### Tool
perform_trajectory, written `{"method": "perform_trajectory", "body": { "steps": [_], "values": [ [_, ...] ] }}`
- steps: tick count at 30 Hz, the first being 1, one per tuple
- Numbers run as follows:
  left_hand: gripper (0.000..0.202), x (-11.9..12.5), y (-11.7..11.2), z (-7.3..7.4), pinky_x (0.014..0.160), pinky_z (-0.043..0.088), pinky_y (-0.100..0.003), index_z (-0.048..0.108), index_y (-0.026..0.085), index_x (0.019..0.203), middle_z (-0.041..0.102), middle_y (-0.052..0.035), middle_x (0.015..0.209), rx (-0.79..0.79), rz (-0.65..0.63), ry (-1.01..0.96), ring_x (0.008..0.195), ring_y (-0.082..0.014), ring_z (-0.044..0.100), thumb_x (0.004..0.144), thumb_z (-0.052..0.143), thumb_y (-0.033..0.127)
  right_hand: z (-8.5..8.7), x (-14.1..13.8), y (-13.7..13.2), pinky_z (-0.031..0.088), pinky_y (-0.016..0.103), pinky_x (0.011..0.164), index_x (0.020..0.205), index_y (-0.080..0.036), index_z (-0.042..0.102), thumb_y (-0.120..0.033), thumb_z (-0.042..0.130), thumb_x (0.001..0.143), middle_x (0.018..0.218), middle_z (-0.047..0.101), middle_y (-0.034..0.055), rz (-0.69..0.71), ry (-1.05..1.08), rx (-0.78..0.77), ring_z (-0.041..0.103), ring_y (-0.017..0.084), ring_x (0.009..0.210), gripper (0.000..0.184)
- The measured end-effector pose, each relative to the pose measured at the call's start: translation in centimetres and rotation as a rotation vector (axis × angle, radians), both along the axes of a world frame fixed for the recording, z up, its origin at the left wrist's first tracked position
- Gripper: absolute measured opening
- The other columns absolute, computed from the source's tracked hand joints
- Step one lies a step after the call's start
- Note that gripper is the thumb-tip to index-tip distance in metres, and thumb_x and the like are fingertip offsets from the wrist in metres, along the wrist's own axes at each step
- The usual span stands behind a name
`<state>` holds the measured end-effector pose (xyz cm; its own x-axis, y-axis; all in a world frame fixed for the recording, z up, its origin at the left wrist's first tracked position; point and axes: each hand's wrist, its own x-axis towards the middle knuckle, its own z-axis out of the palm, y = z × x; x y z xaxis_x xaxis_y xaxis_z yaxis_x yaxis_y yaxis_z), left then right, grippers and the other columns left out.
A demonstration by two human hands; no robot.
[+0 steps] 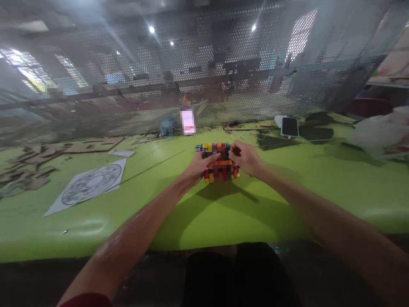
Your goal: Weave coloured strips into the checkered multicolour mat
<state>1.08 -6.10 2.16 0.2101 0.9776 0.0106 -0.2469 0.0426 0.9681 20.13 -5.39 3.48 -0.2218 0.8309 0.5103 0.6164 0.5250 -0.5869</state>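
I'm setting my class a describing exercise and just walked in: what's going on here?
A person's left hand grips a multicoloured woven piece over the green table, thumb across its front. The right hand, fingers curled, is at its upper right edge. A patterned sheet and cardboard pieces lie to the left.

Green table (335, 181) with cardboard (92, 146), printed sheet (91, 184)
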Motion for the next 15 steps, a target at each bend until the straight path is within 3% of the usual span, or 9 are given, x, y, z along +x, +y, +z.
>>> {"method": "perform_trajectory", "body": {
  "steps": [4, 9, 15],
  "values": [
    [0.014, 0.05, -0.07, 0.14, 0.087, 0.064, -0.041, 0.079, 0.014, 0.096, 0.082, -0.0102, 0.097, -0.031, -0.023, -0.037, 0.079, -0.0206, 0.078, 0.083, 0.080, 0.019, -0.23, -0.10, 0.00, 0.033, 0.032, 0.064, 0.073, -0.024, 0.042, -0.020, 0.058, 0.085, 0.069, 0.052, -0.0008, -0.016, -0.013, 0.026, 0.044, 0.016, 0.064, 0.020],
    [0.013, -0.09, 0.11, 0.18, 0.091, 0.063, -0.042, 0.079, 0.013, 0.095, 0.082, -0.0120, 0.099, -0.077, -0.030, -0.074, 0.082, -0.0221, 0.079, 0.083, 0.078, 0.016, -0.06, 0.31, 0.35, 0.035, 0.032, 0.066, 0.077, -0.023, 0.046, -0.025, 0.054, 0.092, 0.072, 0.054, 0.0005, 0.092, -0.037, -0.023, 0.047, 0.017, 0.067, 0.017],
    [0.008, 0.05, -0.12, 0.45, 0.090, 0.064, -0.041, 0.078, 0.014, 0.091, 0.082, -0.0094, 0.093, -0.074, -0.014, -0.054, 0.078, -0.0201, 0.078, 0.084, 0.077, 0.017, 0.23, 0.47, 0.27, 0.034, 0.032, 0.064, 0.077, -0.024, 0.044, -0.023, 0.054, 0.090, 0.071, 0.054, 0.0003, 0.089, -0.078, -0.040, 0.045, 0.017, 0.065, 0.016]
  ]
}}
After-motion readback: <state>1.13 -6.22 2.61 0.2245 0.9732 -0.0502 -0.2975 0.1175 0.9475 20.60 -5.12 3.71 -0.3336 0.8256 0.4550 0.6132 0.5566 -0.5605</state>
